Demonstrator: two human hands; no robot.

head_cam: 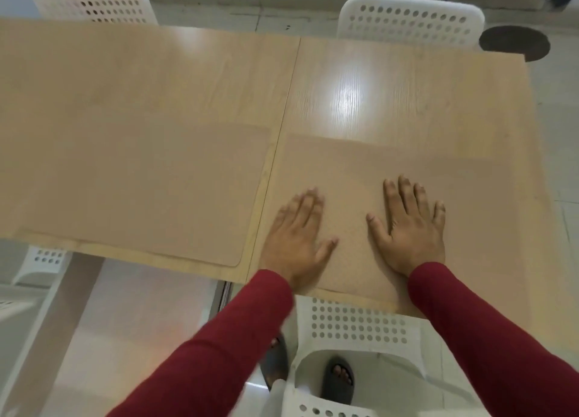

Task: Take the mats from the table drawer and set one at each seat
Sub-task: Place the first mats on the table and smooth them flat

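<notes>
Both my hands lie flat on the mat at the near right seat.

The mat [391, 178] under my palms is a tan rectangle with its long side running along the near edge of the table [360, 81], its near edge almost flush with that edge. My left hand [297, 238] and right hand [410, 228] rest palm down on its near half, fingers spread wide and pointing away from me, holding nothing, red sleeves [219, 354] reaching back toward me. A white chair [354, 325] sits just below the table edge, beneath my hands. A second mat [150, 191] lies left of the table's centre seam, turned the same way. Two more white chairs [413, 21] stand beyond the far edge.
</notes>
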